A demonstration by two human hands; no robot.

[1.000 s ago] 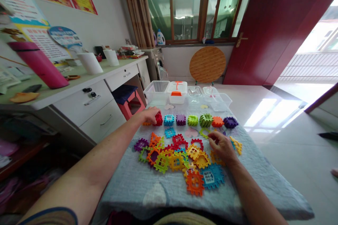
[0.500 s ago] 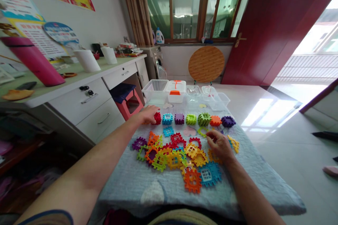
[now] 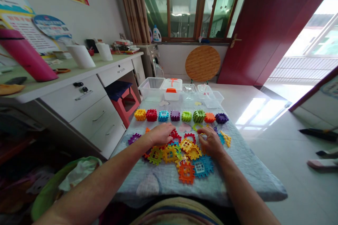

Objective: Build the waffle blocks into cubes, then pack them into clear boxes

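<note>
Tiles [image 3: 187, 145] lie flat under both hands [image 3: 161, 134] [image 3: 210, 142]; cube row [image 3: 175, 115] runs left-right.

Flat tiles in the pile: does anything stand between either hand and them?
Nothing visible does. The left hand and the right hand both rest directly on the pile of flat tiles, nearer than the row of cubes.

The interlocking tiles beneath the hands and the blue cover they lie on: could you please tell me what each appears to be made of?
The interlocking tiles look like glossy moulded plastic: bright uniform colours, crisp toothed edges, rigid open frames. The blue cover seems a soft, matt quilted fabric: it puckers and drapes over the edge.
</note>
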